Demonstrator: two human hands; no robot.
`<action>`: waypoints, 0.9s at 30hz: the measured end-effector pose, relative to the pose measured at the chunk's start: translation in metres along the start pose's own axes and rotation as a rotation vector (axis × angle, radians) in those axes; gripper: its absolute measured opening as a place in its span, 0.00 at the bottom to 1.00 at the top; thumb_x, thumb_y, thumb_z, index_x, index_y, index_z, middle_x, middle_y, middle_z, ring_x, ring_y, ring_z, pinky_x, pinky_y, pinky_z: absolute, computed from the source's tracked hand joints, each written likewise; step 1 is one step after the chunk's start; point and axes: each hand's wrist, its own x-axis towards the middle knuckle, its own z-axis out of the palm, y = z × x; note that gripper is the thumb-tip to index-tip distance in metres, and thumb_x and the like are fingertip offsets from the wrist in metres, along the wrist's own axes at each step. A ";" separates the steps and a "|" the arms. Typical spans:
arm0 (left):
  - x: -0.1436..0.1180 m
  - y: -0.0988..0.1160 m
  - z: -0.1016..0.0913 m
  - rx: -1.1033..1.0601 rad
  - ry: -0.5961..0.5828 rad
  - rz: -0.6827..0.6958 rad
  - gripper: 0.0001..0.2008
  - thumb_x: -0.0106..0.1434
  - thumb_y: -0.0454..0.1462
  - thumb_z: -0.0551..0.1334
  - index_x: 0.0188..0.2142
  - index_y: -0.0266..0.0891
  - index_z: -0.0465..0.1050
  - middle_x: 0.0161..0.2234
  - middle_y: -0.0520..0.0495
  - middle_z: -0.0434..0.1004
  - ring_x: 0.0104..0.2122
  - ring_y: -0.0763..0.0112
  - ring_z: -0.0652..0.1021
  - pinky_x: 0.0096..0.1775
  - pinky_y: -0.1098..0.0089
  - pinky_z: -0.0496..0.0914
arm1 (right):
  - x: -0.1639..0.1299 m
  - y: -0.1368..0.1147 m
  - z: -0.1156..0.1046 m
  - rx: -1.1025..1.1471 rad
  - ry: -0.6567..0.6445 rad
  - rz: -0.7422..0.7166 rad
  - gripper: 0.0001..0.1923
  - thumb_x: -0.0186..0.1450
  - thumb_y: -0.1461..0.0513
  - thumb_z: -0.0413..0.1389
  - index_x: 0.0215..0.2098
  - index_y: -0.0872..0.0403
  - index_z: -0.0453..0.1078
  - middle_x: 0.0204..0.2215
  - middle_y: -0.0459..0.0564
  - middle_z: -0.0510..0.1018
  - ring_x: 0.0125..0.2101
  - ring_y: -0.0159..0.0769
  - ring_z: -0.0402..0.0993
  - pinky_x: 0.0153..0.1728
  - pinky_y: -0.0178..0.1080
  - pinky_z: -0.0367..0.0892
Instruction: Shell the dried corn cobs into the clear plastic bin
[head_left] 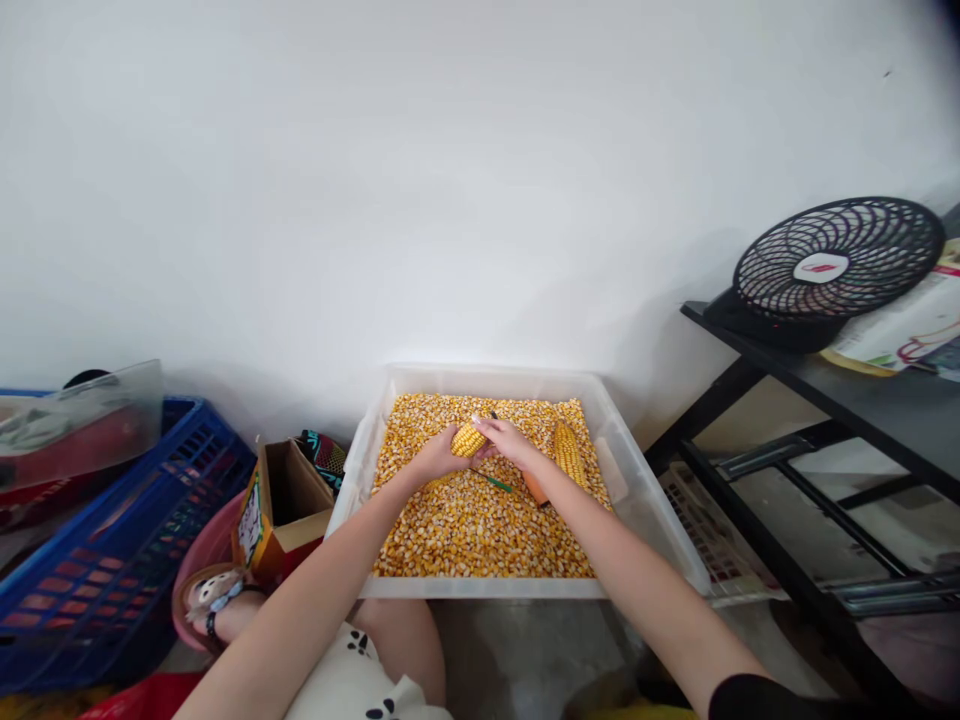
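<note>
Cob (568, 452) in tub (652, 490), right of hands (480, 447)

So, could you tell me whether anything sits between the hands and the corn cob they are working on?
Nothing visible does. The left hand and right hand both already grip the corn cob directly, above the loose kernels in the white tub. A second cob lies off to the right.

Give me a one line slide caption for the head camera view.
Both hands, left hand and right hand, grip a corn cob over a white tub of loose kernels.
</note>
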 end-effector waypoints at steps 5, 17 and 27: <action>-0.004 0.009 -0.003 -0.152 -0.115 0.064 0.22 0.46 0.41 0.61 0.41 0.36 0.66 0.35 0.49 0.74 0.33 0.68 0.74 0.35 0.71 0.67 | 0.007 0.010 -0.004 -0.118 0.061 -0.040 0.22 0.59 0.46 0.47 0.29 0.55 0.69 0.21 0.47 0.73 0.19 0.30 0.69 0.21 0.34 0.67; -0.006 0.016 -0.009 -0.432 -0.197 -0.045 0.24 0.46 0.42 0.63 0.42 0.33 0.62 0.33 0.48 0.70 0.30 0.71 0.71 0.31 0.72 0.67 | 0.004 0.002 -0.002 0.002 0.009 -0.060 0.19 0.57 0.47 0.50 0.31 0.54 0.71 0.25 0.47 0.75 0.23 0.31 0.69 0.25 0.34 0.68; -0.007 0.023 -0.014 -0.463 -0.205 -0.056 0.24 0.45 0.42 0.64 0.42 0.32 0.66 0.34 0.46 0.72 0.31 0.69 0.72 0.34 0.70 0.67 | 0.000 -0.004 0.000 0.144 -0.009 0.036 0.19 0.58 0.48 0.50 0.31 0.54 0.70 0.25 0.48 0.73 0.21 0.28 0.66 0.23 0.33 0.67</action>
